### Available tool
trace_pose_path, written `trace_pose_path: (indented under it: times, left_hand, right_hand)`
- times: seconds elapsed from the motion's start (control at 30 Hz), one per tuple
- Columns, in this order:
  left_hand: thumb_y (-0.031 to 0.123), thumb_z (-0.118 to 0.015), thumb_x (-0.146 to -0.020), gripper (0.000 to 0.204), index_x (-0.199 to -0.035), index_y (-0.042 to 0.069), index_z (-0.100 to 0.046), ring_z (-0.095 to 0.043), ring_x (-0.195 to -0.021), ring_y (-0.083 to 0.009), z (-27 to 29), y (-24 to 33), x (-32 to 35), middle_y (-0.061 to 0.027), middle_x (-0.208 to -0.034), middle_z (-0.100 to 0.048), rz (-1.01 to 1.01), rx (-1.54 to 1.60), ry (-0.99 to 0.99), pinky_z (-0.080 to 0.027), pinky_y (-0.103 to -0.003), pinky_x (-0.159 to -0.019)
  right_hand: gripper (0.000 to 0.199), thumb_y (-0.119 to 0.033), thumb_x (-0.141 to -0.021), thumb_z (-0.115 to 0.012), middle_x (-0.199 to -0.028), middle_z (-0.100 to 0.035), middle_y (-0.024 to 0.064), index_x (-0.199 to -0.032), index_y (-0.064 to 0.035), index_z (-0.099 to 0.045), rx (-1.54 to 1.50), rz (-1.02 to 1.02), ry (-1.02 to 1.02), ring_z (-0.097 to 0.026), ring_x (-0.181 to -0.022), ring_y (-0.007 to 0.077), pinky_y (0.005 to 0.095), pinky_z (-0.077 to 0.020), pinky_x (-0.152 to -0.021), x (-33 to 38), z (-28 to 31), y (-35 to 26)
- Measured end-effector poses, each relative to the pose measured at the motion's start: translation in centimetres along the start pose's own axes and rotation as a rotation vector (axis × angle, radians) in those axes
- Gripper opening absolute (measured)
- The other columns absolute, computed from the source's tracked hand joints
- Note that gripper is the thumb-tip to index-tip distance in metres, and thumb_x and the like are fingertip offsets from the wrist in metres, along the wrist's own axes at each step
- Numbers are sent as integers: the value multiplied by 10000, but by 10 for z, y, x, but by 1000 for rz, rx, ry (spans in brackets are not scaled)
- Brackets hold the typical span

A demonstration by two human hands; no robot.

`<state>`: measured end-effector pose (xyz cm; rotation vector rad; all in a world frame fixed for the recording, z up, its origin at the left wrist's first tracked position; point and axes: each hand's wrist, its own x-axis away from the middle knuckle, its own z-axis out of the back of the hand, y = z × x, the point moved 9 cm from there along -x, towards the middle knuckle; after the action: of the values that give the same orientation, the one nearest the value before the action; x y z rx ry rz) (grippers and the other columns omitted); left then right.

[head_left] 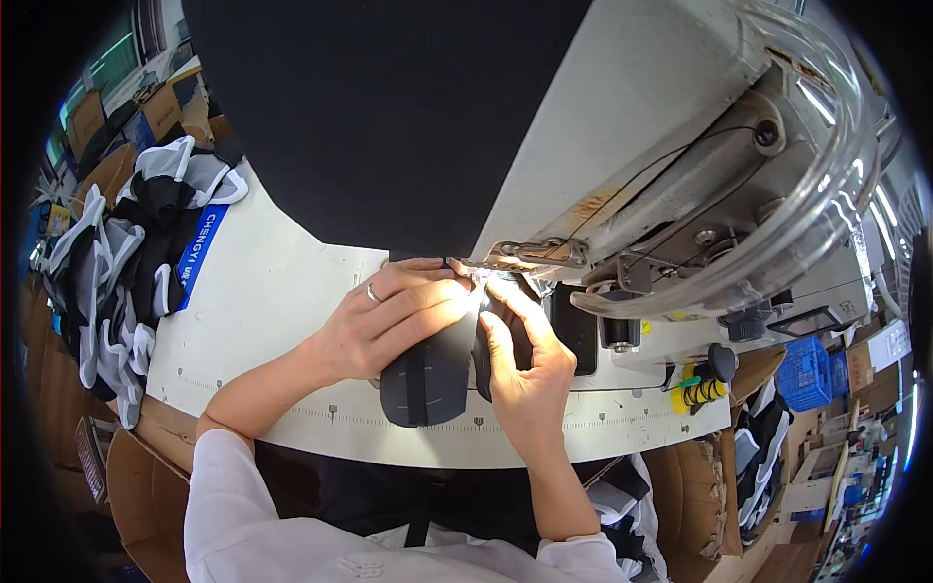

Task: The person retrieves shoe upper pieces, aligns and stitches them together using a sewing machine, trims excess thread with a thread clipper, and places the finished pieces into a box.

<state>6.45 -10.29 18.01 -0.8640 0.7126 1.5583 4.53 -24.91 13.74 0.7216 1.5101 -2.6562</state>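
Both of my hands work at a dark grey fabric piece (432, 374) on the white sewing-machine table, close under the lit needle area (481, 277). A black strip runs down the piece, and its rounded end points toward me. My left hand (403, 316), with a ring on one finger, presses and holds the left side; its fingers are together and slightly bent, the thumb hidden. On the other side my right hand (530, 355) grips the folded black part (481, 360) between thumb and fingers. The fingertips of both hands lie near the metal presser area, where glare hides detail.
The white machine body (632, 126) with a clear curved guard (826, 243) rises at right. A large plain black shape (389, 117) covers the upper middle. Grey-and-black fabric pieces (121, 282) pile at left. Yellow-black spools (700, 394) stand right; cardboard boxes (146, 496) flank the table.
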Motion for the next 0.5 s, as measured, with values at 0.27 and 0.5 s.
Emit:
trace_pose_path:
  times: [0.27,0.5]
  left_hand:
    - [95,-680,-721,337,-1031,-35,-654,-621,-998,-283,-1,2,2,-131,-1071,-658,20,-45,-24,-574,-421,-916]
    - [93,-693,-707,395,-1079,-30,-640,-625,-989,-292,-3,2,2,-124,-1065,-652,63,-37,-17,-563,-416,-902]
  right_hand:
    - [307,-7,-889,-639,-1088,-699,154,-1194,21,-627,-50,24,40,-664,-1021,199,313,-495,-916,1,-2,-3]
    - [433,4,-875,-661,-1195,-646,176,-1289,42,-541,-146,-4,106,-627,-1092,208,311,-468,-965,4,3,0]
